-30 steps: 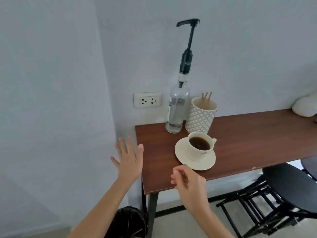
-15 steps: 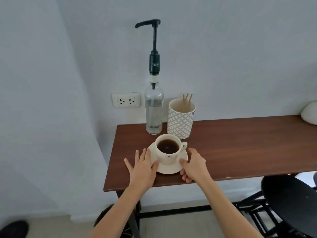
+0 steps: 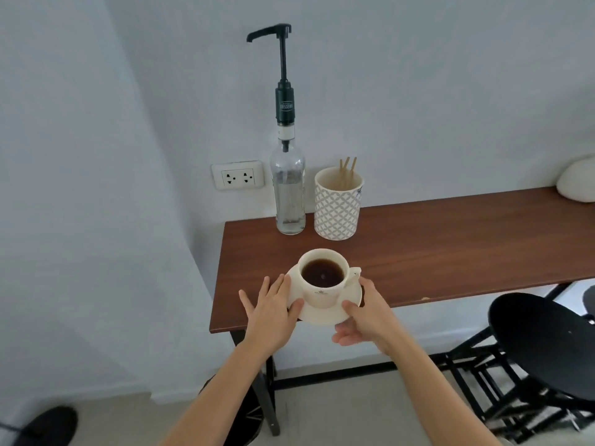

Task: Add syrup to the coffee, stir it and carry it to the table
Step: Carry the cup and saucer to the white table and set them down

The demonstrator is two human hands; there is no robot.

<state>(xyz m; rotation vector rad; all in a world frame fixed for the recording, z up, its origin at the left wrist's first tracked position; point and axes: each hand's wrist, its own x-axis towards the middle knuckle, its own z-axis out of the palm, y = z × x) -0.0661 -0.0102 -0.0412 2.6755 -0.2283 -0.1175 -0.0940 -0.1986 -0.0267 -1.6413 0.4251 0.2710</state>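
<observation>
A white cup (image 3: 323, 278) full of dark coffee stands on a white saucer (image 3: 325, 313) near the front edge of the brown table (image 3: 434, 252). The saucer looks slightly lifted off the wood. My left hand (image 3: 272, 312) grips the saucer's left rim, thumb on top. On the right rim sits the thumb of my right hand (image 3: 367, 313), its fingers underneath. A clear syrup bottle (image 3: 287, 191) with a tall black pump stands at the back by the wall. Beside it a patterned white holder (image 3: 337, 204) contains wooden stir sticks (image 3: 347, 167).
A black round stool (image 3: 547, 342) stands under the table's right part. A wall socket (image 3: 237, 175) is left of the bottle. A white rounded object (image 3: 578, 183) lies at the table's far right. A dark bin (image 3: 248, 416) sits under the table, a dark shoe (image 3: 48, 424) at bottom left.
Both hands came from below the table's edge up to the saucer and closed on its rim. The saucer with the cup has shifted toward the table's front edge.
</observation>
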